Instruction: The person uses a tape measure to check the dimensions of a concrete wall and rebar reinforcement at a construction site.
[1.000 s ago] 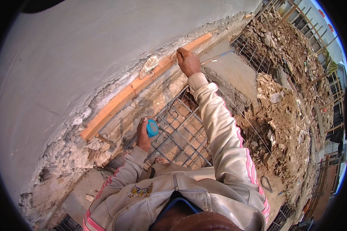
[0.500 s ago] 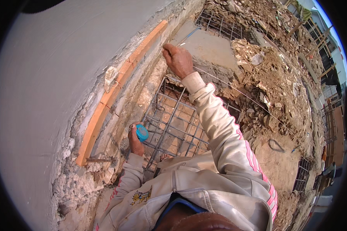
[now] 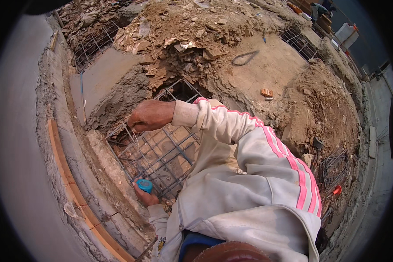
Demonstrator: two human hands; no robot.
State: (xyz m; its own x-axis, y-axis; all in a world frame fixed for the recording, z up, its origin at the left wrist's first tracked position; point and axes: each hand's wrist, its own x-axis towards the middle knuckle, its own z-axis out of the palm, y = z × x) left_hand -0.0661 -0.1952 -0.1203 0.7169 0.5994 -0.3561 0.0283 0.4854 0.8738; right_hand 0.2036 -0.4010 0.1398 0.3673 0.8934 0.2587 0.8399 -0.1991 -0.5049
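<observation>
My left hand [image 3: 146, 199] is closed round a round, flat turquoise case [image 3: 144, 186]; its exact kind is unclear. It is low beside the near left corner of a steel rebar grid [image 3: 174, 146] in a pit. Above the grid's far left part, my right hand [image 3: 152, 116] is closed, fingers pointing down. A thin pale string [image 3: 136, 139] hangs in a loop by its fingertips and seems pinched there. The fingertips themselves are partly hidden behind the hand.
A long wooden strip [image 3: 64, 168] lies along the concrete ledge at left, beside a smooth grey wall [image 3: 17, 144]. Beyond the pit rises a rubble heap [image 3: 187, 26]. A wire loop [image 3: 244, 58] and a brick piece [image 3: 267, 92] lie on the ground; coiled wire [image 3: 335, 168] is at right.
My view has swung to the right. My right hand has come back from beside the ledge to over the rebar grid. My left hand still grips the turquoise case.
</observation>
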